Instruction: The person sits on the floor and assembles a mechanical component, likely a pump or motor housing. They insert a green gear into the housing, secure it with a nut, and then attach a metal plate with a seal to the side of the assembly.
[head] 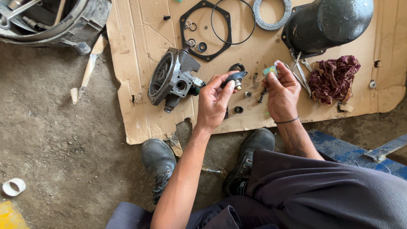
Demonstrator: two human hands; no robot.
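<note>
One head-worn camera looks steeply down (close in) onto cardboard (140, 38) spread over dirt floor (55, 140).

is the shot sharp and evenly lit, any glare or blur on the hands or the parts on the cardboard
Head view: soft, even daylight with only faint shadows under the grey pump housing; a mild sheen on the black cylinder, no harsh glare; left hand and right hand are fairly sharp; the small washers on the cardboard are too small to resolve; edges bow slightly.
</note>
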